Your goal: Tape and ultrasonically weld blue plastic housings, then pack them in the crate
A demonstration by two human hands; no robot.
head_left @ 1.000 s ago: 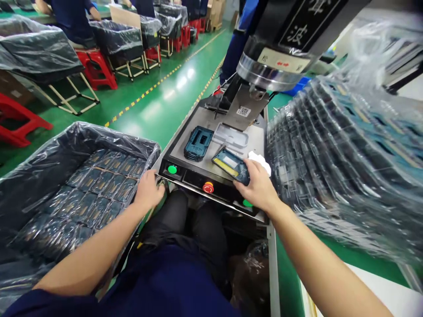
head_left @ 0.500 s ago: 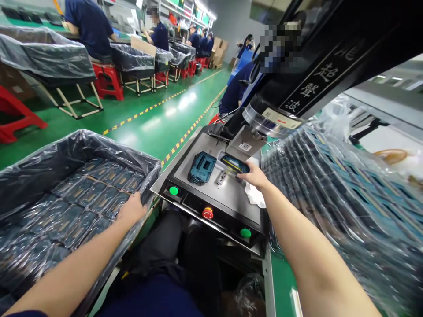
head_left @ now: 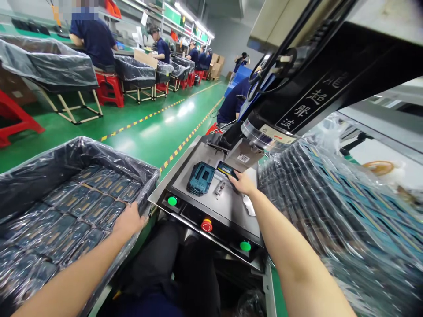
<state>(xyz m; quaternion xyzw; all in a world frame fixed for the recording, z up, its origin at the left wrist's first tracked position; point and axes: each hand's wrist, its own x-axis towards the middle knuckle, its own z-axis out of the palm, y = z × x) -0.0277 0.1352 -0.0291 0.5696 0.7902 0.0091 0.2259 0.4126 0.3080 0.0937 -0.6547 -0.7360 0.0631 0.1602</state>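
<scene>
My right hand (head_left: 243,183) is closed on the near end of a dark plastic casing (head_left: 224,167) with a yellow strip, just in front of the metal block (head_left: 243,156) under the machine head. Left of it, a teal battery casing (head_left: 201,178) lies on the metal worktop (head_left: 231,211). A small metal fixture (head_left: 220,188) is fixed close below the held casing. My left hand (head_left: 128,220) rests at the right rim of a liner-covered bin (head_left: 145,176), its fingers curled over the plastic liner; fingertips are partly hidden.
Green buttons (head_left: 172,201) and a red stop button (head_left: 206,225) line the machine's front. Wrapped casings (head_left: 330,198) are stacked at right; bagged ones (head_left: 95,204) fill the bin. Co-workers (head_left: 94,37) sit along a bench beyond the taped aisle (head_left: 178,119).
My right hand has moved slightly left with the dark casing, bringing it nearer the teal casing. My left hand stays at the bin rim. The head view has shifted a little.
</scene>
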